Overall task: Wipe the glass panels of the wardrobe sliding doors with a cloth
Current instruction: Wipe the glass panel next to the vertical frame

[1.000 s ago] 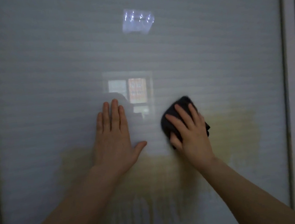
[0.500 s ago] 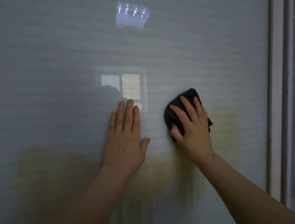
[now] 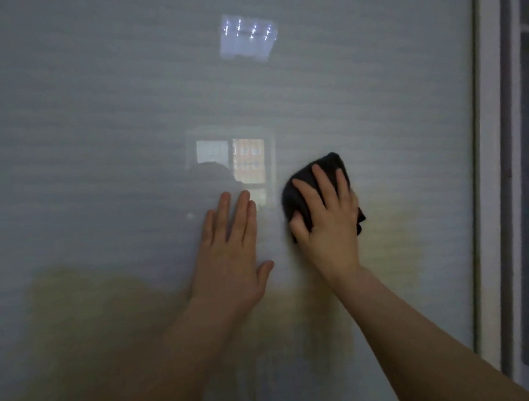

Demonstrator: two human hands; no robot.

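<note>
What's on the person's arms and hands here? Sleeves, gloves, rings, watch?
Nothing worn that shows. The left hand and right hand are bare, no gloves, no rings visible. Both forearms are bare down to the frame edge, with no sleeves, watch or wristband in view. The light is dim, so fine marks cannot be told.

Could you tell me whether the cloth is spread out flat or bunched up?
Bunched up: the cloth forms a dark wad under the right hand, pressed against the glass panel.
</note>
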